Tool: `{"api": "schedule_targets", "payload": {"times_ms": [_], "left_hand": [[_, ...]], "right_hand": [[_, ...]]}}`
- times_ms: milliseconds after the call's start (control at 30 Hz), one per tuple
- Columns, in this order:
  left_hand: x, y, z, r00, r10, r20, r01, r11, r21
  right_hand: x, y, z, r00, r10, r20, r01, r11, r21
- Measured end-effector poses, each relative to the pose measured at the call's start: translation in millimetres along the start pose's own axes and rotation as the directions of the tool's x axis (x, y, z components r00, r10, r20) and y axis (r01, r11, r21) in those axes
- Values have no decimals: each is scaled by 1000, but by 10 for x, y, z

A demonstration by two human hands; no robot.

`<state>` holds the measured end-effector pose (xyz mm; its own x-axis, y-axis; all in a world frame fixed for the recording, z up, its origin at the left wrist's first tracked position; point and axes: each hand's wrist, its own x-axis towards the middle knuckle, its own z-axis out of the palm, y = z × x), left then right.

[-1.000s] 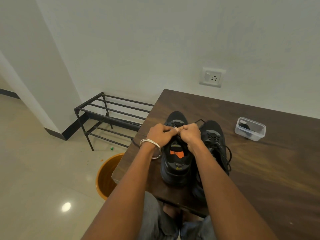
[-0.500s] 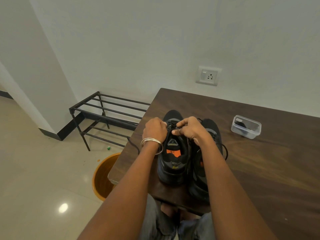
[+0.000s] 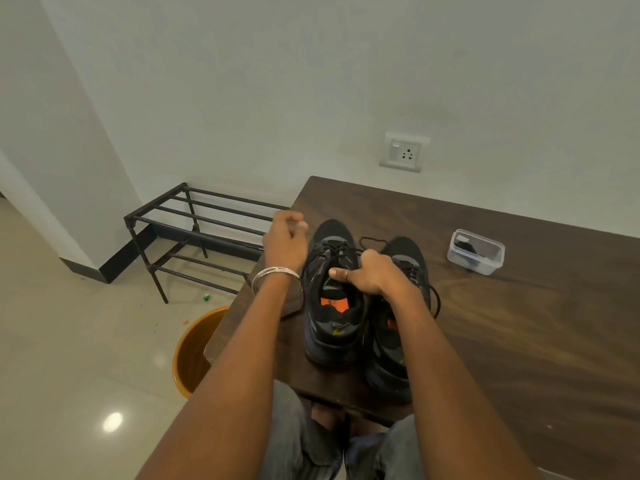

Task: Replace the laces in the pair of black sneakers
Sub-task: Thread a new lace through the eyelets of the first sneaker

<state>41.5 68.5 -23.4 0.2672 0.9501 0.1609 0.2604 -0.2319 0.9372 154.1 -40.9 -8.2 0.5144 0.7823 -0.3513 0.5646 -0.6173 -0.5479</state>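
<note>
Two black sneakers [image 3: 349, 306] stand side by side near the table's [image 3: 519, 323] front edge. The right hand [image 3: 370, 273] grips the left sneaker's tongue, thumb across it. The left hand [image 3: 285, 237] is raised beside the toe, fingers curled; whether it pinches the lace [image 3: 372, 241] cannot be told.

Bare tabletop [image 3: 519, 341] is lying open to my right, w/ only a small clear container [image 3: 475, 251] sitting near the wall. Two sneakers [image 3: 334, 292] are blocking the middle, side by side. Left edge is dropping off just beside them; orange bucket [image 3: 194, 351] & metal rack [image 3: 194, 230] are standing below.
</note>
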Motion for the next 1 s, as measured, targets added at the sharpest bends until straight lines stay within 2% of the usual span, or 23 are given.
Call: {"api": "schedule_targets", "payload": {"times_ms": [67, 167, 367, 433, 533, 600, 633, 700, 733, 767, 800, 833, 867, 900, 933, 967, 1000], "left_hand": [[-1, -112, 33, 980, 45, 195, -96, 960, 262], [-10, -148, 21, 939, -53, 339, -110, 889, 444], [10, -105, -32, 915, -40, 401, -178, 853, 491], [27, -136, -19, 910, -70, 410, -174, 831, 528], [34, -177, 7, 910, -79, 407, -148, 854, 498], [41, -162, 36, 916, -127, 382, -40, 915, 402], [52, -140, 49, 917, -173, 360, 62, 952, 299], [67, -62, 67, 909, -279, 311, 307, 950, -46], [71, -5, 50, 903, -315, 291, 392, 882, -262], [76, 61, 15, 901, -328, 284, 431, 755, -495], [86, 122, -38, 903, -314, 293, 425, 554, -715], [104, 177, -103, 911, -273, 308, 386, 306, -870], [136, 206, -168, 927, -219, 303, 331, 102, -938], [158, 228, -213, 943, -177, 282, 285, -8, -959], [176, 230, -231, 952, -162, 261, 265, 5, -964], [185, 219, -220, 955, -176, 238, 262, 132, -956], [166, 202, -196, 962, -190, 195, 254, 370, -894]], "right_hand": [[-2, 9, 36, 999, 4, 46, -4, 1000, -4], [0, -4, 87, 998, 29, 59, -27, 999, -32], [74, -18, 193, 995, 80, 55, -75, 994, -82], [87, -38, 240, 995, 90, 34, -87, 994, -66], [107, -53, 303, 996, 92, -10, -92, 995, -32], [126, -56, 329, 994, 108, -33, -108, 994, 4], [131, -57, 335, 992, 119, -37, -118, 993, 23], [140, -57, 347, 991, 129, -40, -126, 991, 52], [145, -56, 352, 991, 127, -42, -125, 990, 65], [152, -56, 361, 991, 127, -47, -123, 989, 80], [149, -58, 364, 990, 128, -53, -123, 989, 88], [147, -61, 367, 990, 130, -55, -124, 988, 93], [147, -66, 371, 990, 133, -53, -127, 987, 96], [151, -65, 369, 989, 137, -54, -131, 987, 98], [158, -65, 364, 989, 141, -54, -135, 986, 101], [169, -60, 361, 988, 145, -54, -139, 984, 107], [172, -56, 361, 987, 153, -53, -146, 983, 114]]}}
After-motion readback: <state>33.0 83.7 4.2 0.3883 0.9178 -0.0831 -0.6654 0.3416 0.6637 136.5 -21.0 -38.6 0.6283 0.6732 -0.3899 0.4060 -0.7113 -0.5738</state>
